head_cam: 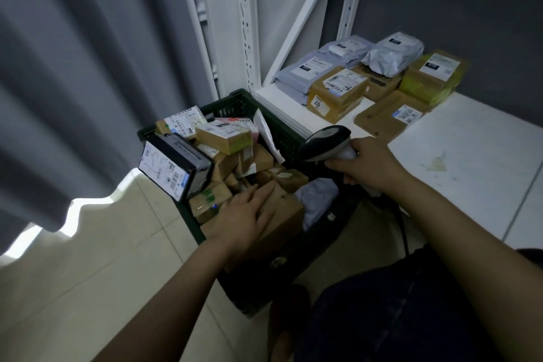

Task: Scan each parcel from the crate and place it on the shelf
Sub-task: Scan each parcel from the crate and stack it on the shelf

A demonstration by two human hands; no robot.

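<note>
1. Nearest us are dark trousers [396, 317], and both forearms reach forward from there over the crate [232, 106].
2. Our left hand [246, 211] lies flat with straight fingers on a brown box [285, 214] at the near end of the crate. It presses on the box and does not grip it. Our right hand [370, 167] is wrapped round the handle of the scanner [326, 141], which is held above the crate's right rim.
3. We see three risks:
   - No label shows on the brown box's top face, so we may have to turn it before a scan will read.
   - Lifting it one-handed from a flat palm could let it slip.
   - The black box [173, 167] leans tilted at the left rim, and disturbing the heap could tip it onto the floor [117, 258]. The scanner's cable [404, 226] hangs by our knee and could snag.
4. Most parcels are taped, square-edged cardboard with glossy white labels.
   - A soft, crumpled grey bag [317, 200] lies just beside the brown box.
   - The crate is dark green plastic lattice.
   - The shelf [470, 161] is smooth white board and already carries cardboard boxes [338, 91] and grey bags.
</note>
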